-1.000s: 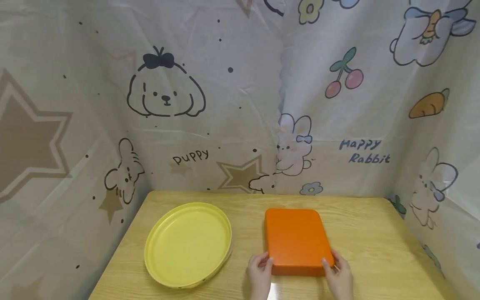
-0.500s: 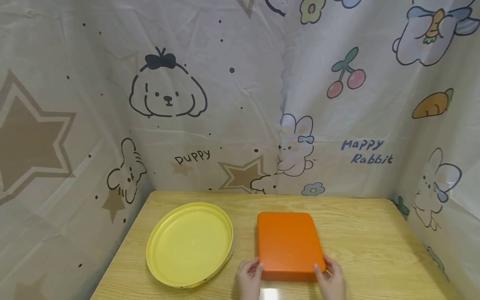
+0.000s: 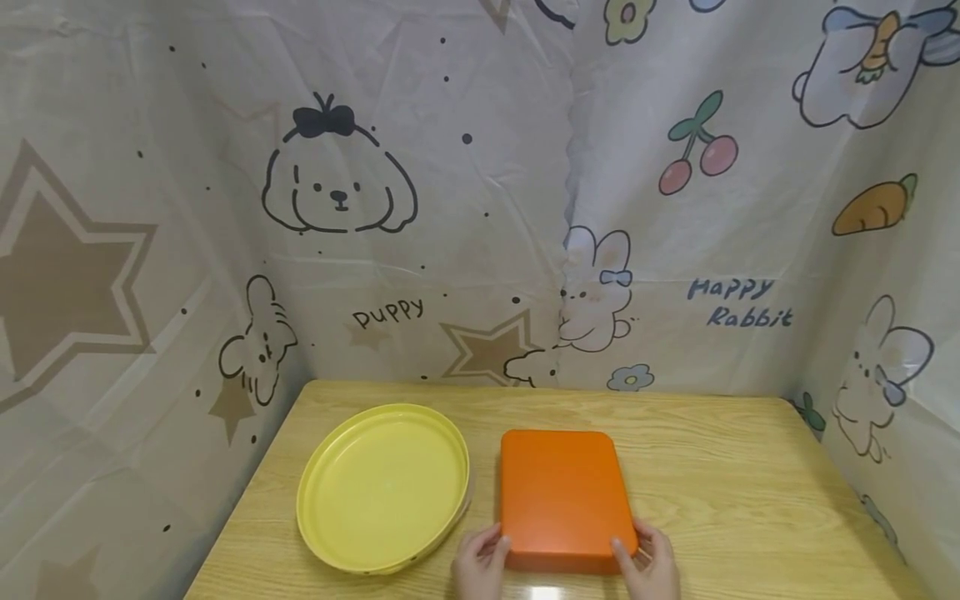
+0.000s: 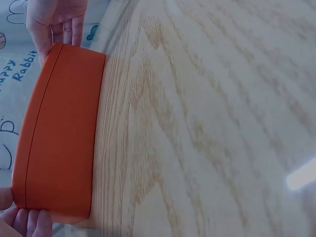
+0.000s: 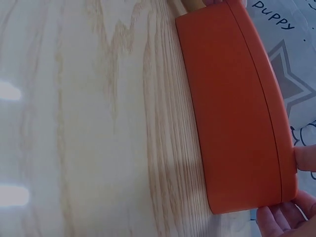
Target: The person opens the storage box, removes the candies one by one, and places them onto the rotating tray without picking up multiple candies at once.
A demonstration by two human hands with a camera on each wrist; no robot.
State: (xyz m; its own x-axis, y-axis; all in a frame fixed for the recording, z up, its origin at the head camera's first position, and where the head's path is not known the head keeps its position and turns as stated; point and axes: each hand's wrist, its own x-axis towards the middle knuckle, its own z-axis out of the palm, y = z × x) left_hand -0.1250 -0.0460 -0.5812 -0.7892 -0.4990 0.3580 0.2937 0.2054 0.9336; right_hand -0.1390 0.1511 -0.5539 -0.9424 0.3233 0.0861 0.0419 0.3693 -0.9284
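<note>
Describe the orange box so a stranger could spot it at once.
Start at the wood-grain table below the printed curtain. On it, just right of the yellow tray, the left hand and right hand hold a box by its near corners. It is orange and squarish with rounded corners; the tray is round.

Offers free passage across the table [image 3: 738, 483] right of the orange box [image 3: 566, 492]; narrows between box and yellow tray [image 3: 386, 492] at left; meets left hand [image 3: 480, 568] and right hand [image 3: 652, 567] at near corners.
</note>
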